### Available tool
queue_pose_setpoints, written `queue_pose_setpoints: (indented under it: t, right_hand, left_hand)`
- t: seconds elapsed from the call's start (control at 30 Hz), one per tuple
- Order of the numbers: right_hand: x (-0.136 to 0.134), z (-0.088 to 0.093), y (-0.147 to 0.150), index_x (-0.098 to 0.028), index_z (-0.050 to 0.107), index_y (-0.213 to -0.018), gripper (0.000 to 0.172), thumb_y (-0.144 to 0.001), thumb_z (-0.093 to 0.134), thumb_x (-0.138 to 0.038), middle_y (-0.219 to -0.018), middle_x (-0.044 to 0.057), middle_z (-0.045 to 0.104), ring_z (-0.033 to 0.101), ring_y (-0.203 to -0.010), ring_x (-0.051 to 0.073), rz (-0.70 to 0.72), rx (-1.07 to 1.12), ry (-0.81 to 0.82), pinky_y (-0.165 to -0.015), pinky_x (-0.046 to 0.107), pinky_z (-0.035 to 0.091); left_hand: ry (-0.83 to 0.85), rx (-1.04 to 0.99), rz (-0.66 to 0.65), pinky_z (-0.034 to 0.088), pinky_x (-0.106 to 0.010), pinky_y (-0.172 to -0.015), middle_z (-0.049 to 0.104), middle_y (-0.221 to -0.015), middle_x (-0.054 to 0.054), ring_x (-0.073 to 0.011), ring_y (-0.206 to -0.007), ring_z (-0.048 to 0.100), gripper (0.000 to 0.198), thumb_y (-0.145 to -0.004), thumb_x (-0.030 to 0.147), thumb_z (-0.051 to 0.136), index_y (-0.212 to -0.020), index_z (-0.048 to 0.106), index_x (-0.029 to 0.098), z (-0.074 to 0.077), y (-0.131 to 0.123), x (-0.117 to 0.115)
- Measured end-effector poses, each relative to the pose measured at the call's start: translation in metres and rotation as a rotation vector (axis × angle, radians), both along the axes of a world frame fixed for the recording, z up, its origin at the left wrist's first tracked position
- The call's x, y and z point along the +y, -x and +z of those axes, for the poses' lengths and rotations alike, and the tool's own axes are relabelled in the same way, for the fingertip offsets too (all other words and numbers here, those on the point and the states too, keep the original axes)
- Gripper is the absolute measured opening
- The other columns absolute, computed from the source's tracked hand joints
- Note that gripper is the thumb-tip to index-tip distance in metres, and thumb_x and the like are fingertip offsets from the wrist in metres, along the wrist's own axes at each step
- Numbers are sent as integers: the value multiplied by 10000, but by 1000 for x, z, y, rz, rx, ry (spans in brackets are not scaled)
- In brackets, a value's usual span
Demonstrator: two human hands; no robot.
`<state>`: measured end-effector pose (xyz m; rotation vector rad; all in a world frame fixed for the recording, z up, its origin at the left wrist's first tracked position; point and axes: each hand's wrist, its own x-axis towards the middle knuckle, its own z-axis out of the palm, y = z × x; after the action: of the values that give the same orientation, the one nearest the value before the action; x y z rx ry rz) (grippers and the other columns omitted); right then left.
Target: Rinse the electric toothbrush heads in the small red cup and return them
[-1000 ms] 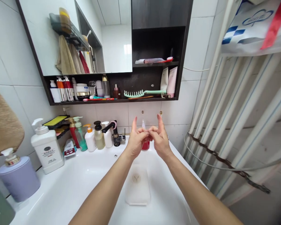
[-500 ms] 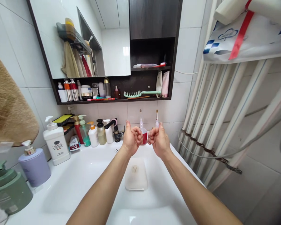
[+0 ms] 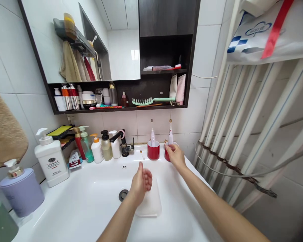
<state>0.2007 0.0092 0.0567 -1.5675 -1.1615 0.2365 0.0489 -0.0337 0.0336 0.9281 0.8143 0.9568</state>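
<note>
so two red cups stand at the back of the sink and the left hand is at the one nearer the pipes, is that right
Not quite: the head view shows the right hand at the red cup nearer the pipes, while the left hand is over the sink. The rest holds: that cup and the other red cup stand at the back of the sink.

2 hands (image 3: pixel 138 185) (image 3: pixel 176 155), 2 red cups (image 3: pixel 153 153) (image 3: pixel 167 156), 1 faucet (image 3: pixel 124 145), 1 green hairbrush (image 3: pixel 153 100).

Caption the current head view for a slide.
Right hand at one of two red cups, left hand loosely curled over a pale tray in a white sink.
</note>
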Motion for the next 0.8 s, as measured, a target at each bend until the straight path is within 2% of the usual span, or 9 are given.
queue_pose_setpoints:
  t: [0.07, 0.13, 0.2, 0.3, 0.47, 0.57, 0.7, 0.8]
  right_hand:
    - [20, -4, -21, -158, 504, -829, 329, -566, 467, -353, -980, 116, 431, 409, -904, 230, -109, -67, 60, -735, 332, 306]
    - [36, -9, -35, -165, 515, -849, 359, -516, 521, -301, -1079, 121, 349, 365, -955, 259, -156, -129, 139, -755, 345, 288]
    - [45, -15, -44, -160, 551, -779, 312, -485, 546, -265, -1067, 113, 360, 411, -904, 257, -151, -186, 218, -724, 336, 314]
    - [47, -24, -48, -152, 570, -688, 213, -518, 521, -271, -963, 88, 433, 478, -789, 212, -128, -264, 292, -670, 310, 349]
    - [17, -30, -42, -166, 567, -710, 215, -571, 485, -308, -908, 67, 454, 474, -797, 203, -110, -376, 309, -682, 301, 348]
    - [-11, -31, -30, -172, 565, -717, 215, -569, 493, -312, -961, 73, 430, 452, -860, 201, -46, -445, 290, -713, 279, 340]
    - [-44, -40, -2, -170, 567, -682, 183, -581, 485, -299, -1036, 89, 392, 383, -974, 210, 109, -500, 279, -776, 275, 309]
    - [-56, -53, 22, -176, 568, -719, 184, -587, 477, -266, -1066, 87, 377, 353, -1011, 207, 206, -457, 288, -806, 284, 289]
  left_hand:
    - [47, 50, 26, 120, -168, -367, 339, -349, 72, -23, -307, 282, 464, -508, 625, 350, -511, 376, 161, -25, 6, -1]
    - [71, 96, 33, 131, -170, -374, 358, -361, 67, -21, -310, 284, 467, -506, 620, 358, -528, 392, 155, -44, 11, -1]
    - [69, 133, 33, 148, -174, -378, 384, -369, 58, -25, -312, 297, 476, -507, 621, 353, -547, 415, 150, -53, 13, 1]
    - [39, 179, 46, 164, -179, -377, 412, -383, 50, -37, -311, 322, 475, -515, 617, 343, -568, 428, 153, -58, 14, 5]
    - [-58, 253, 95, 205, -179, -374, 433, -434, 45, -47, -342, 365, 429, -553, 575, 338, -590, 419, 156, -60, 14, 9]
    - [-163, 299, 144, 271, -185, -410, 473, -541, 20, -64, -444, 431, 348, -606, 495, 348, -627, 424, 156, -53, 11, 13]
    - [-360, 363, 197, 348, -208, -619, 520, -807, -20, -101, -752, 475, 219, -635, 339, 429, -769, 461, 169, -31, -3, 26]
    - [-465, 423, 202, 319, -252, -761, 485, -950, -32, -117, -883, 430, 305, -624, 256, 489, -911, 435, 171, -22, -14, 39]
